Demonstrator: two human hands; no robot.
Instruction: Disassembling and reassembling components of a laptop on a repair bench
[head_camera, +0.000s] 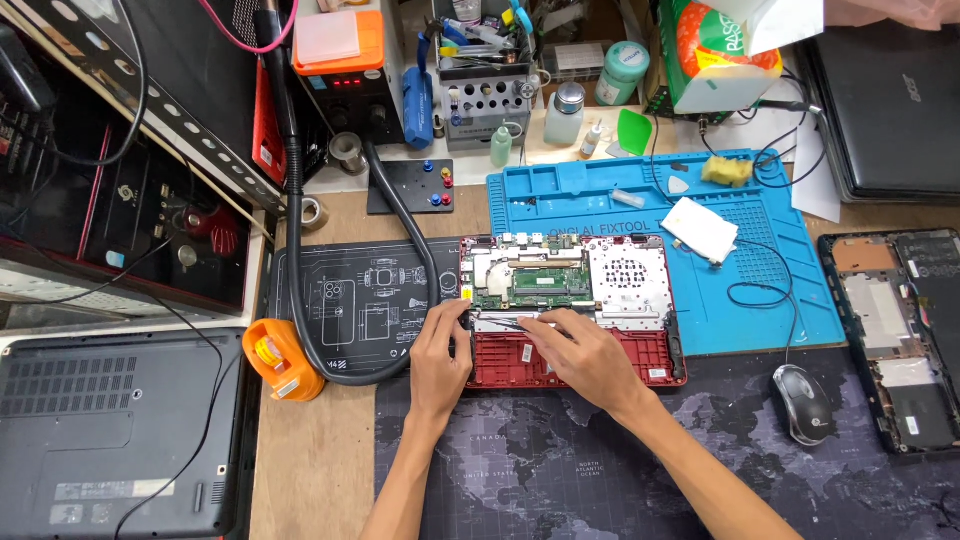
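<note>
A small red laptop (660, 365) lies open-bottomed at the middle of the bench, its green circuit board (530, 280) and a white perforated panel (627, 275) exposed. My left hand (440, 350) rests on the laptop's left edge, fingers curled against the frame. My right hand (575, 355) lies over the lower red half, fingertips pinching a thin dark tool or strip (505, 322) that runs along the silver bar below the board. Both forearms come in from the bottom edge.
A blue silicone work mat (770, 300) lies right of the laptop, a black mat (350, 300) left. Nearby are an orange bottle (280, 360), a black hose (295, 230), a mouse (805, 400), a dismantled laptop (895, 340) at right, a closed grey laptop (100, 430) at left.
</note>
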